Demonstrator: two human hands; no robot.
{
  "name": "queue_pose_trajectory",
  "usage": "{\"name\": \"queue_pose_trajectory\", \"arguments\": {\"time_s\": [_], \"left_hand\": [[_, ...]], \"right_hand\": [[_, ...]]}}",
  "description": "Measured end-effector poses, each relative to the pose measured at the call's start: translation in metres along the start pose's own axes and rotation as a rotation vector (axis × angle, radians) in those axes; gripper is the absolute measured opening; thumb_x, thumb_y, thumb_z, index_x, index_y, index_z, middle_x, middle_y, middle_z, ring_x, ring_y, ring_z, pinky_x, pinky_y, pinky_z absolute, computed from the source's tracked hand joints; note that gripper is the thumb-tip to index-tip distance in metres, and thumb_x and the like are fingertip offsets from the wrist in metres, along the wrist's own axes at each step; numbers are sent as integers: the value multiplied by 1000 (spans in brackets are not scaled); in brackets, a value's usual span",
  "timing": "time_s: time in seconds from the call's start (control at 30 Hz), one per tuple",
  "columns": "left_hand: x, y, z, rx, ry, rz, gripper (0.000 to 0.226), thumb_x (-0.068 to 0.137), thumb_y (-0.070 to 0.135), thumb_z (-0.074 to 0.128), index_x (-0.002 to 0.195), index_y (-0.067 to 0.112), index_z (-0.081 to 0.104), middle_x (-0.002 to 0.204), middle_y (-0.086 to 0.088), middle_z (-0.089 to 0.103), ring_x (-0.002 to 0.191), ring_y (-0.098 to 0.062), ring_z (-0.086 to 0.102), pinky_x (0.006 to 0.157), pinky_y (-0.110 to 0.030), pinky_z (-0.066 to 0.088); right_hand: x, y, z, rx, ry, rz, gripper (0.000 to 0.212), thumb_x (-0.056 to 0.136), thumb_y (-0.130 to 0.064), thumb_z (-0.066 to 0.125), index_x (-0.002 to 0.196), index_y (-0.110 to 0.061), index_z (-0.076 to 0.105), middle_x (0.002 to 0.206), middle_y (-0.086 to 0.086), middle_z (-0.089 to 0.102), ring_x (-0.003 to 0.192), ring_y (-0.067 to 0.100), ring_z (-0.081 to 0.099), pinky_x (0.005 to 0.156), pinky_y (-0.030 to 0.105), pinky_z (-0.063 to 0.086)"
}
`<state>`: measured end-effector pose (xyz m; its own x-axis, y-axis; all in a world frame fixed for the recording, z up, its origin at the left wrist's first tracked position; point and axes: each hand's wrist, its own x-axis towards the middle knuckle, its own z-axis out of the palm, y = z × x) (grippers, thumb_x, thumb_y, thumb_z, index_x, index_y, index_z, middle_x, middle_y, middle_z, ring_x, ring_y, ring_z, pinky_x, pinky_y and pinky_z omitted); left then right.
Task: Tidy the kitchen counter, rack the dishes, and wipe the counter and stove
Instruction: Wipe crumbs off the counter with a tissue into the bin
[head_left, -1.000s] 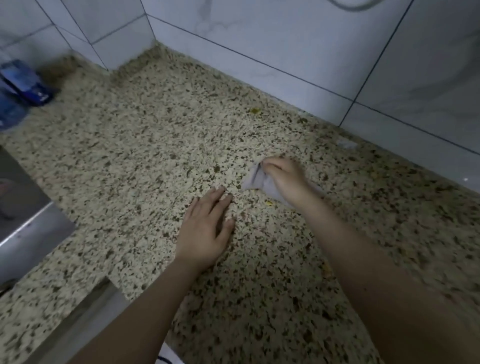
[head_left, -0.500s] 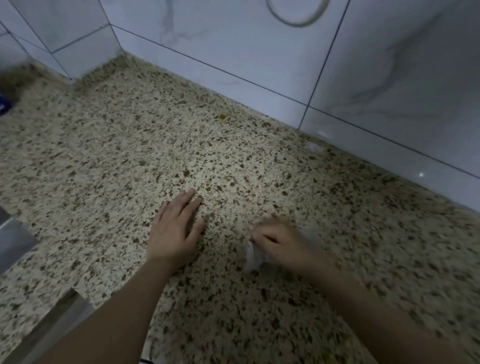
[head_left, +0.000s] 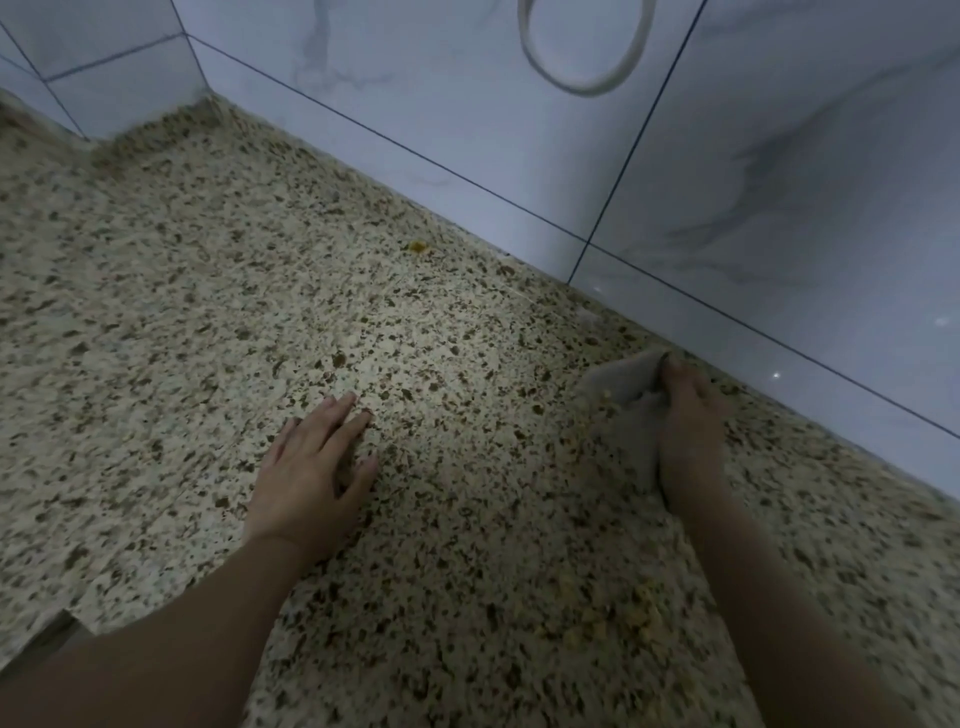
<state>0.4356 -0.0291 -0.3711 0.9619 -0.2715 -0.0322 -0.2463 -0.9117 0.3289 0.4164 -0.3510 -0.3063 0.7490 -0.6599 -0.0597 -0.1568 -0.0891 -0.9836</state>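
Note:
A speckled granite counter (head_left: 208, 322) fills the view. My right hand (head_left: 688, 431) grips a grey cloth (head_left: 623, 395) and presses it on the counter close to the back wall, at the right. My left hand (head_left: 314, 467) lies flat on the stone with straight fingers, left of the cloth and apart from it. A small yellow crumb (head_left: 417, 247) sits near the wall, further back. Pale crumbs (head_left: 639, 618) lie scattered on the stone beside my right forearm.
White marbled wall tiles (head_left: 779, 182) run along the back and meet at a corner (head_left: 202, 88) on the far left. A grey cord loop (head_left: 587, 83) hangs on the wall. The counter's front edge has a notch (head_left: 72, 621) at the lower left.
My right hand has swept the cloth away from near my left hand, back and to the right, up to the wall. The view has shifted right; the left hand stays flat.

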Motion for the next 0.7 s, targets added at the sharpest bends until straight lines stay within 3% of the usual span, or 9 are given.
{"name": "queue_pose_trajectory", "arguments": {"time_s": [0.1,0.23,0.3,0.37,0.43,0.47,0.53,0.6,0.7], "left_hand": [[3,0,-1,-2,-3,-2,67,88,60,19,144,29,36,156,14,17,141,1,5,119,-30,2],[2,-1,1,10,1,-1,73,85,67,9,144,31,34,156,14,17,142,0,6,119,-32,2],[2,-1,2,26,-11,-3,73,86,67,9,144,31,34,156,15,15,142,-1,6,119,-33,4],[3,-2,3,27,-19,-9,72,86,66,10,144,31,34,156,15,13,143,-2,7,119,-34,5],[3,-1,3,29,-26,-7,72,86,66,11,144,31,33,156,16,12,143,-2,6,119,-34,5],[3,-1,3,31,-20,-8,71,86,65,11,144,31,33,155,17,12,142,-1,5,119,-33,4],[3,-1,2,30,-11,-9,71,86,65,11,145,30,33,155,17,12,142,1,4,119,-32,3],[3,-1,2,30,-5,-8,72,86,65,11,144,30,33,156,16,14,142,1,4,119,-32,4],[2,-1,3,23,-10,-6,72,86,65,12,145,30,33,156,14,16,143,-1,7,119,-34,6]], "right_hand": [[36,2,2,-196,142,-185,36,101,-22,39,70,-12,54,62,-4,49,57,7,45,53,22,32],[61,28,11,-491,137,-224,36,101,-20,35,88,2,60,77,5,50,67,15,42,57,34,25],[63,43,12,-513,103,-287,36,99,-21,34,93,-1,63,87,6,55,78,17,49,63,26,30],[60,55,16,-476,38,-286,36,98,-25,34,97,-4,64,108,9,56,96,14,50,80,16,37],[56,61,16,-515,-9,-306,35,99,-28,36,101,-7,64,126,7,47,102,-6,38,83,-7,23],[54,63,17,-540,-14,-326,35,99,-28,37,101,-7,64,128,8,45,101,-9,35,82,-10,19],[53,64,17,-534,17,-335,35,97,-29,38,98,-6,65,125,11,47,104,0,40,84,-6,22],[55,66,17,-568,45,-355,36,96,-29,38,97,-6,66,120,11,52,108,16,46,88,9,28],[60,68,20,-600,-44,-338,37,98,-31,35,104,-10,65,117,6,59,107,20,52,87,25,37]]}}
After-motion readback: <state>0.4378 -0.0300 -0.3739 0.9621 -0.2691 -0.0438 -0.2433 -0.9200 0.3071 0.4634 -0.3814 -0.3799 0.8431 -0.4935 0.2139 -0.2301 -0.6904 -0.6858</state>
